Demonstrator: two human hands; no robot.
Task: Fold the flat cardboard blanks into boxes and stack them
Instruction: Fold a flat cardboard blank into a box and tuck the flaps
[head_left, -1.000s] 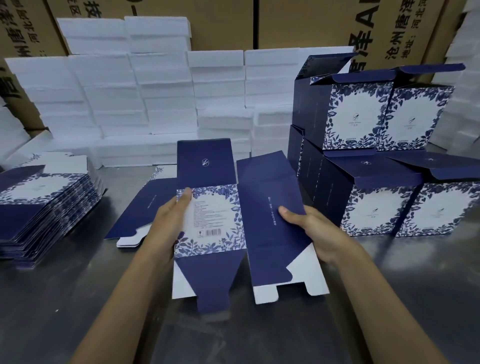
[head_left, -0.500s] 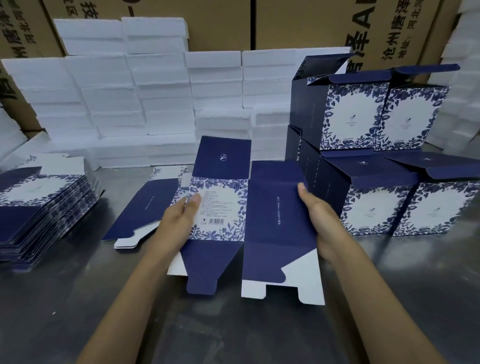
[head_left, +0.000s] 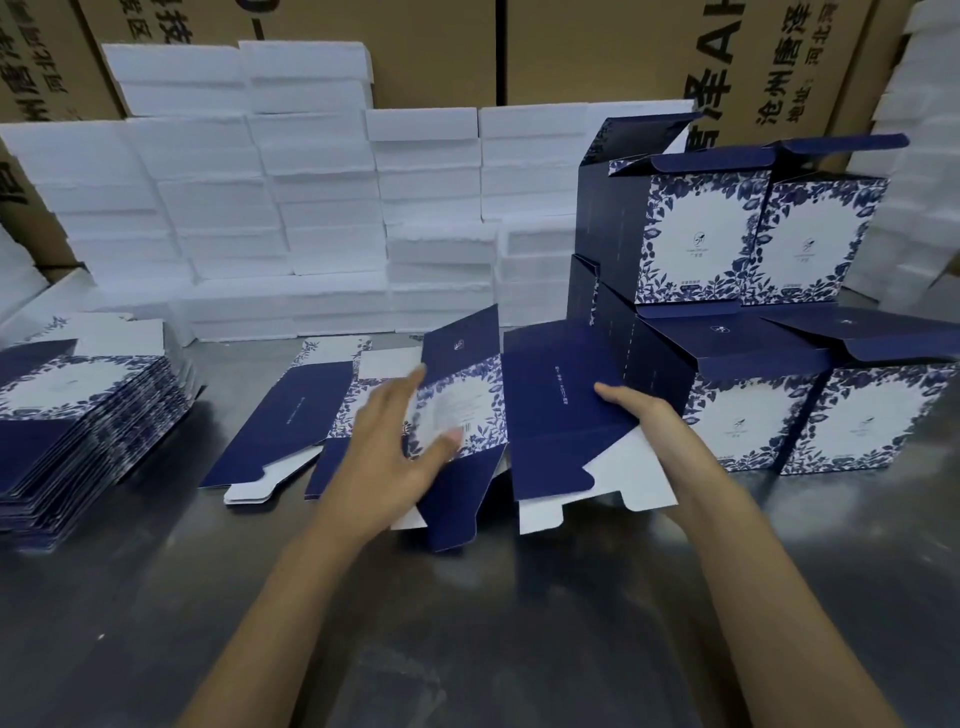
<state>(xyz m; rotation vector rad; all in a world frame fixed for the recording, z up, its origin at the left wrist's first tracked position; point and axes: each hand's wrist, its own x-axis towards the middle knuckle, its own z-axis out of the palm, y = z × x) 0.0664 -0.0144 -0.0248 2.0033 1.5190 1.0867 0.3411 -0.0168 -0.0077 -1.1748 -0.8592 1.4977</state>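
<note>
A partly opened cardboard blank (head_left: 550, 400), navy with a blue-and-white floral panel, stands tilted on the metal table (head_left: 467, 623). My right hand (head_left: 644, 421) holds its right edge, thumb on the navy panel and fingers behind. In front of the floral panel my left hand (head_left: 389, 452) is blurred, its fingers spread and straight. Another flat blank (head_left: 291, 415) lies just to the left. A stack of flat blanks (head_left: 78, 415) sits at the far left. Folded boxes (head_left: 696, 234) stand two high at the right, lids ajar.
White foam blocks (head_left: 311, 208) are piled along the back of the table. Brown shipping cartons (head_left: 597, 47) rise behind them. More white foam (head_left: 919, 182) stands at the far right. The lower folded boxes (head_left: 872, 415) sit close to my right hand.
My left hand has let go of the blank's left edge and spread its fingers over the floral panel. The blank has tilted up and shifted right. My right hand keeps its hold.
</note>
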